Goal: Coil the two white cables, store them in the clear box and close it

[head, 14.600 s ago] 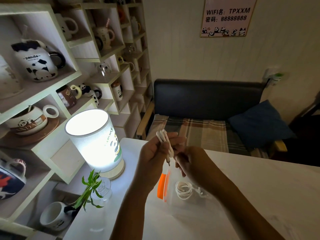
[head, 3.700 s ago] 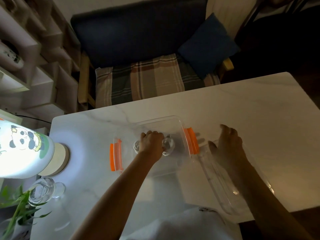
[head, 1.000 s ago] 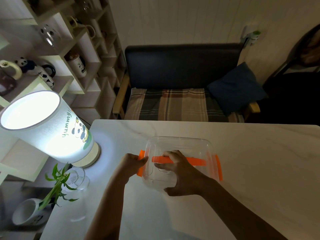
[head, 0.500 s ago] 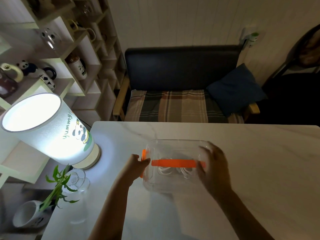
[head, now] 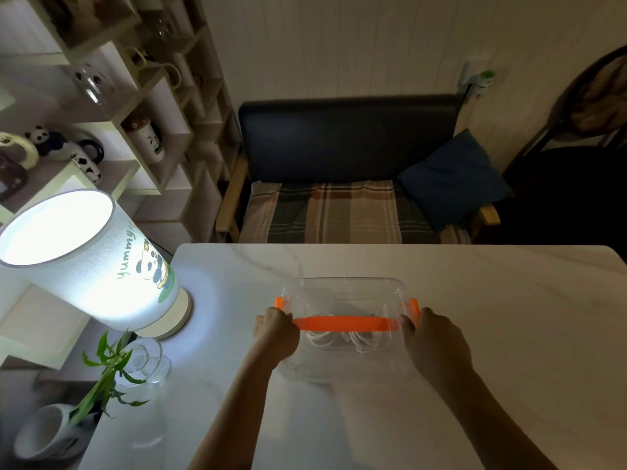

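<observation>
The clear box stands on the white table with its lid on and an orange handle lying across the top. Two coiled white cables show faintly through the plastic at the near side. My left hand grips the box's left end at the orange clip. My right hand grips the right end at the other orange clip.
A lit cylindrical panda lamp stands at the table's left edge, with a glass vase and a green plant in front of it. Shelves of mugs fill the left. A dark bench with a plaid cushion lies beyond the table.
My right hand has slid from the lid's right part out to the right orange clip. My left hand stays at the left clip. The box sits flat, barely moved.
</observation>
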